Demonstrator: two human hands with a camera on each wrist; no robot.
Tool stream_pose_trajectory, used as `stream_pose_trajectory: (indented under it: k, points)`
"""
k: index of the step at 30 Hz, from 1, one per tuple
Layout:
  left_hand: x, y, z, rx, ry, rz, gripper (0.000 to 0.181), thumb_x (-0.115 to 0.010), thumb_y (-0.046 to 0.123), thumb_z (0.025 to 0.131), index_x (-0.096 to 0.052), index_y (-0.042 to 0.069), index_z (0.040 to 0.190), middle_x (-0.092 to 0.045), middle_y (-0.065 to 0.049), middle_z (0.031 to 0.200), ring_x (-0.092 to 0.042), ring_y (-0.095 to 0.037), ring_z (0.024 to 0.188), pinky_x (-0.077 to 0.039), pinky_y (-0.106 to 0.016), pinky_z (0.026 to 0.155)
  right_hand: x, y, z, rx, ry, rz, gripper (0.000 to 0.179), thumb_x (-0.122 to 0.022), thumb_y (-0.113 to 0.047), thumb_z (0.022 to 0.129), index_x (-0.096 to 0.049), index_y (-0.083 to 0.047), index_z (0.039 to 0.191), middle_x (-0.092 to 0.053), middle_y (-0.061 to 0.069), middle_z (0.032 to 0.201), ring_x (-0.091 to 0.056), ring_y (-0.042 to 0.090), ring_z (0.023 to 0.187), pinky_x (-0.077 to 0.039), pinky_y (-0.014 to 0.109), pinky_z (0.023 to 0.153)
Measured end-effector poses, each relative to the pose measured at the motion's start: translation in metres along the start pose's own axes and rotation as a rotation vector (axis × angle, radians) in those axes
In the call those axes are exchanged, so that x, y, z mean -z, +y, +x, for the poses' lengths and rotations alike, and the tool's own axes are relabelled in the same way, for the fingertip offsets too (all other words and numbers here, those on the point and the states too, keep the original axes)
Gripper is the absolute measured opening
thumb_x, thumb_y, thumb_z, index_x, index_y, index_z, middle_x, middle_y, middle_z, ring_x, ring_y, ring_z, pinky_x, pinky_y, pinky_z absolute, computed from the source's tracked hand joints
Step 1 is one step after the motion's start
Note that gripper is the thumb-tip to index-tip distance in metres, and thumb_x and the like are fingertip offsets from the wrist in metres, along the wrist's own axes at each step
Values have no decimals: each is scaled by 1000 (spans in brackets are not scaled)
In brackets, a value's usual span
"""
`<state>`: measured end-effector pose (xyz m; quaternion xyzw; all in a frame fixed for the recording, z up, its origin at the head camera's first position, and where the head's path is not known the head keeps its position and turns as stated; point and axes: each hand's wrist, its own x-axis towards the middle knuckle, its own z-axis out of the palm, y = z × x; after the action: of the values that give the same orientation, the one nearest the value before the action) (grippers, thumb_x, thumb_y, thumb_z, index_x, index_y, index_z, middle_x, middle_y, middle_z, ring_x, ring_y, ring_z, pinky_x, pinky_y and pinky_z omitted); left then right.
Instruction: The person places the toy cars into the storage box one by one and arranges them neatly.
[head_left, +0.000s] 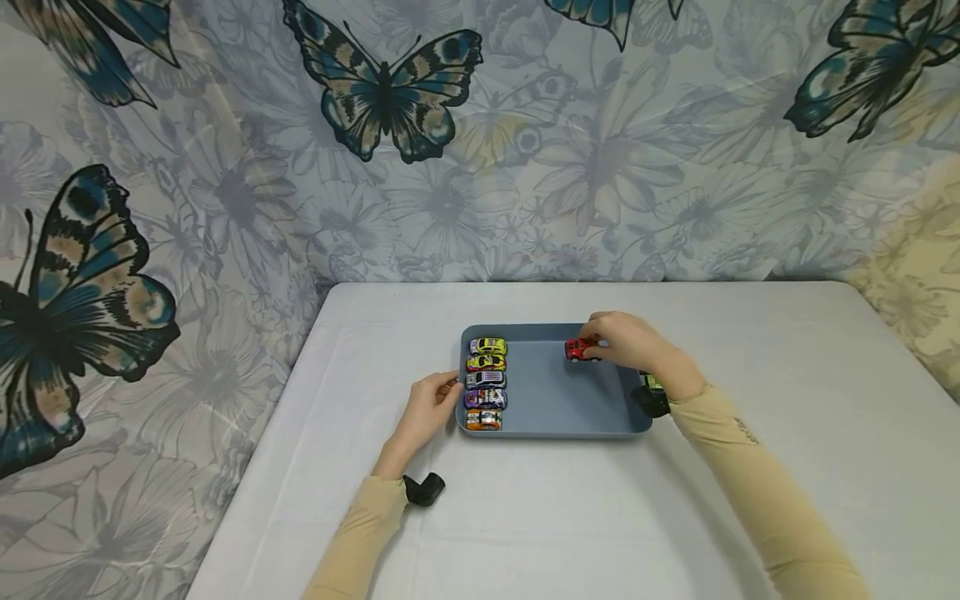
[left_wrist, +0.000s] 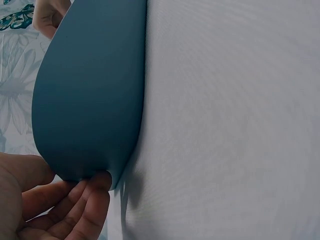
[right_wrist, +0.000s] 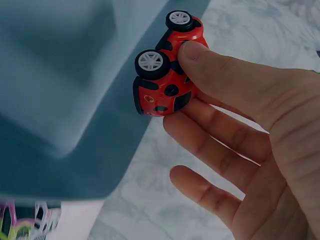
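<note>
Between thumb and fingers, my right hand (head_left: 630, 342) pinches a red toy car (right_wrist: 170, 67) with black spots and white-spoked wheels. In the head view the car appears over the far right part of a grey-blue tray (head_left: 555, 436). My left hand (head_left: 431, 404) holds the tray's left edge, thumb and fingertips at its rim in the left wrist view. Along the tray's left side several toy cars stand in a column: a yellow-green one (head_left: 488, 346) farthest, then a yellow one (head_left: 486, 362), a silver one (head_left: 485, 379), a purple one (head_left: 485, 398) and an orange one (head_left: 484, 419) nearest.
Beyond the tray's right edge, a green toy car (head_left: 654, 383) is partly hidden by the right wrist and its black camera (head_left: 651, 402). A white cloth covers the table (head_left: 555, 525). Behind it hangs a butterfly-patterned curtain (head_left: 600, 167).
</note>
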<state>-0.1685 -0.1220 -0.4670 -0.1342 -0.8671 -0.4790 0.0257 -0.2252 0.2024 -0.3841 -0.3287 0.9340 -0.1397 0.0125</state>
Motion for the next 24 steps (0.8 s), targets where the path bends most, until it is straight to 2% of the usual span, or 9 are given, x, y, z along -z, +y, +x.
stream_pose_trajectory:
  k: [11,24]
  points:
    - [-1,0,0,-7,-2,0,31,-57,8,92,-58,-11,117,-65,-15,93,-62,-20,82,-53,-22,70,-19,-11,25,39,2,-4,12,-76,-10,76,-70,-7,87,-59,3,80,-57,20,71,-48,33,62]
    - [1,2,0,-23,1,-3,31,-57,7,92,-57,-12,117,-65,-15,92,-62,-19,80,-53,-22,68,-40,-18,50,31,52,-89,9,-75,-8,77,-70,-6,84,-57,4,76,-55,19,67,-48,36,62]
